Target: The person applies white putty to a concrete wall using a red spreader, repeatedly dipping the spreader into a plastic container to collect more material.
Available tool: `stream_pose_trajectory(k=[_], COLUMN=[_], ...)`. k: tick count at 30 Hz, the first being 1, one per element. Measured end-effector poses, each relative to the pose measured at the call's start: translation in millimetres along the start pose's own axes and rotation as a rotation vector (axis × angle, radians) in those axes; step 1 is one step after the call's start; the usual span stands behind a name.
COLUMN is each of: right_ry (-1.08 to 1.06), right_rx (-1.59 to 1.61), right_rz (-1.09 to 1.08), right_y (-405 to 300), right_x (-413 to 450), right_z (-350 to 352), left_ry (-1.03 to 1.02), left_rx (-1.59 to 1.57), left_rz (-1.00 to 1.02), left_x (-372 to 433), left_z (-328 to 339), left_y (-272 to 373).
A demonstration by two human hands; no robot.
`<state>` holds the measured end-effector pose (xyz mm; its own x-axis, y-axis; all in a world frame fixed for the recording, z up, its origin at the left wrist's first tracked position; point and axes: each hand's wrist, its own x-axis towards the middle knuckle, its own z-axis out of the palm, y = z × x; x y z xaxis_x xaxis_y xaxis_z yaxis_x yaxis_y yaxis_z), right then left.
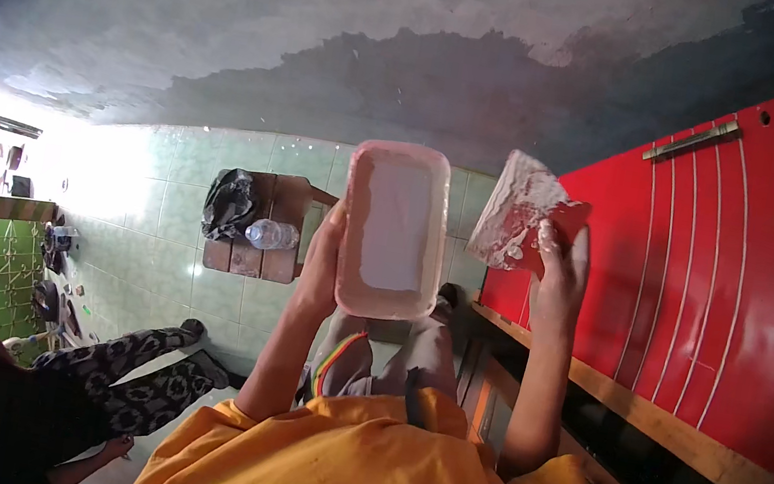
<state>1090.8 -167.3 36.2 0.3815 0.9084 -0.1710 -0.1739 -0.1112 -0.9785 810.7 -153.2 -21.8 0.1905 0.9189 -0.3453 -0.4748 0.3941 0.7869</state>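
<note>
In front of my body, my left hand (325, 259) grips the left side of a pinkish rectangular plastic tub (352, 236). A smooth whitish paste (397, 225) covers the tub's bottom. To its right, apart from the tub, my right hand (560, 273) holds a flat red scraper sheet (501, 218) by its lower right part. White paste is smeared thickly over the sheet's face and along its left edge, and some sticks to my fingers.
Ahead rises a grey plastered wall (383, 74) with a darker patch. A red door (685, 274) stands at right. A slatted wooden stool (291, 200) bears a black plastic bag (229, 206) and a clear bottle (272, 235). Another person (27, 405) is at lower left.
</note>
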Motion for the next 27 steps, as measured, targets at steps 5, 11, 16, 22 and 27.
stream_pose_trajectory(k=[5, 11, 16, 22, 27], right_ry=[-0.175, -0.325, -0.326, -0.211, -0.155], right_rx=[-0.661, -0.811, -0.779, -0.707, -0.815], right_rz=[-0.893, -1.032, -1.025, -0.959, -0.761], right_y=[-22, 3, 41, 84, 108], right_x=[-49, -77, -86, -100, -87], right_z=[38, 32, 16, -1, -30], left_ry=[-0.106, -0.191, -0.136, -0.198, -0.212], left_rx=[-0.042, -0.055, -0.031, -0.063, -0.176], left_rz=[-0.003, 0.042, -0.128, -0.113, -0.148], left_x=[-38, -68, -82, -76, -66], left_z=[22, 25, 17, -7, -4], left_y=[45, 83, 82, 57, 66])
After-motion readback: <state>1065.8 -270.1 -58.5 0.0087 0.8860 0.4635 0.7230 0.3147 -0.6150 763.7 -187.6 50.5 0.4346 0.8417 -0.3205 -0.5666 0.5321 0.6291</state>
